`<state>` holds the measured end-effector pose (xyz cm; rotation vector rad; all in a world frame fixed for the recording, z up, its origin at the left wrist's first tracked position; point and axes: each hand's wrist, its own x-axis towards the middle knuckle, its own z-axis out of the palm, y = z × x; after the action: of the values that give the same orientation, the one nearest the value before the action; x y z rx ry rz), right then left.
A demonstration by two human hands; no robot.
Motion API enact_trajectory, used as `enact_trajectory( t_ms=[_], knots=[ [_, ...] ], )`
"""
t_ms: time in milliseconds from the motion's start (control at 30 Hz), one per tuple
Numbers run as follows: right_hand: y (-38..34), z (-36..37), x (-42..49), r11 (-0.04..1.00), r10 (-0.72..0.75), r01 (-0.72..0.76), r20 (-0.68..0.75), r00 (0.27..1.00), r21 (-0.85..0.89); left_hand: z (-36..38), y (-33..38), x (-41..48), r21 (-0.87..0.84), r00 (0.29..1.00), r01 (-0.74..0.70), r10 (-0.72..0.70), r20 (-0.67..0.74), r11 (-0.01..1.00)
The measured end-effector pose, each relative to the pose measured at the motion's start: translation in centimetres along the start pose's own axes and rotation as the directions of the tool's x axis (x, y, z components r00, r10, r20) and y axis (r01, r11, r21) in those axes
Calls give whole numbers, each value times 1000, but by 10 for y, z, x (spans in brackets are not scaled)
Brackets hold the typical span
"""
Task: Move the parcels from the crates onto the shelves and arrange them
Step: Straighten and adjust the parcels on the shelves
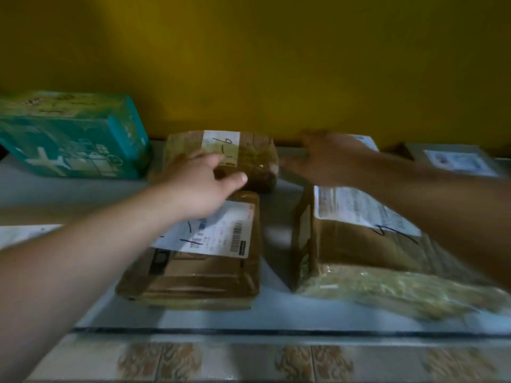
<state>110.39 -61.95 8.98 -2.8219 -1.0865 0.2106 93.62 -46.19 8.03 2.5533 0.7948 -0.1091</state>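
Observation:
Several brown taped parcels lie on a pale shelf (69, 194) against a yellow wall. A small parcel marked "9-1" (249, 156) sits at the back centre. My left hand (204, 183) hovers over its near left side, fingers spread, holding nothing. In front lies a flat parcel with a white label (199, 261). My right hand (326, 158), blurred, reaches toward the back between the small parcel and a large parcel with a label and bubble wrap (359, 244); its fingers are apart and empty.
A teal printed box (74, 136) stands at the back left. A grey parcel with a white label (453, 158) lies at the back right. White paper (25, 233) lies at the left edge. The shelf's front edge (249, 331) runs above patterned floor tiles.

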Motion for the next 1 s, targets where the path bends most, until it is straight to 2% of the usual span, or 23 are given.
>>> enact_trajectory(
  t_ms=[100,200,333,467,600,900,1000],
  knots=[
    [17,12,-35,993,51,-38,117,992,-110,18,3,-21,200,997,-2,-13,77,980],
    [14,20,-50,988,151,-150,29,988,-45,31,-2,-25,344,999,-34,19,48,938],
    [11,24,-53,985,161,-160,9,987,-65,38,-5,-27,350,999,-27,39,-25,936],
    [11,31,-69,996,72,-73,-22,997,-53,41,-6,-27,364,998,-12,35,-57,931],
    [12,31,-77,997,63,-65,-49,997,-37,42,-5,-27,364,997,15,14,-75,931],
    [16,29,-77,994,88,-91,-49,995,-53,45,0,-21,359,998,18,5,-65,933],
    [17,28,-78,995,83,-85,-34,996,-53,40,-3,-22,301,998,-33,49,-47,953]
  ],
)
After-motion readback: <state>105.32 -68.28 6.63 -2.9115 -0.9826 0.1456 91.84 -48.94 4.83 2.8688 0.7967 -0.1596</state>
